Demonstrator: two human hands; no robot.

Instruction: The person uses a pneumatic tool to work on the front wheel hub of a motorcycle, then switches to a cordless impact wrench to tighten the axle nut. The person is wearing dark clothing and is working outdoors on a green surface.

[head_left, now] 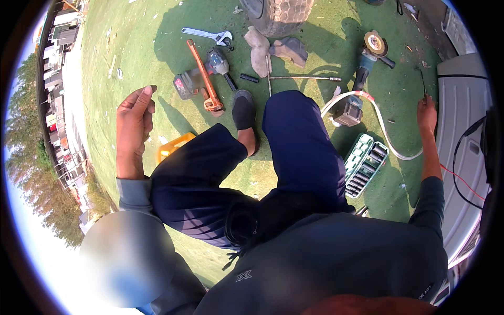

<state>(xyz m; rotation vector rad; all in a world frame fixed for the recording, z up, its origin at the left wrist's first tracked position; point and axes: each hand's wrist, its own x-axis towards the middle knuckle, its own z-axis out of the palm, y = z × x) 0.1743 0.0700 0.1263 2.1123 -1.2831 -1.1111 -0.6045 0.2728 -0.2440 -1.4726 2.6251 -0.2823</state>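
Observation:
My left hand (pixel 135 118) is raised at the left, with its fingers curled and the thumb pressed to the forefinger. A small dark bit shows at the fingertips; I cannot make out what it is. Over at the right, my right hand (pixel 427 114) is closed around a thin dark rod (pixel 423 81) that points away from me. Beside that hand runs a pale hose (pixel 386 128), curving across the ground to a cordless angle grinder (pixel 362 71). An open green case of dark sockets (pixel 366 168) lies between my right leg and right forearm.
On the green ground ahead lie an adjustable wrench (pixel 209 36), an orange pipe wrench (pixel 206 79), a cordless impact wrench (pixel 219 62), a cross-shaped lug wrench (pixel 304 78) and grey gloves (pixel 257 51). A tyre (pixel 286 16) stands beyond. Grey vehicle panels (pixel 462 105) border the right.

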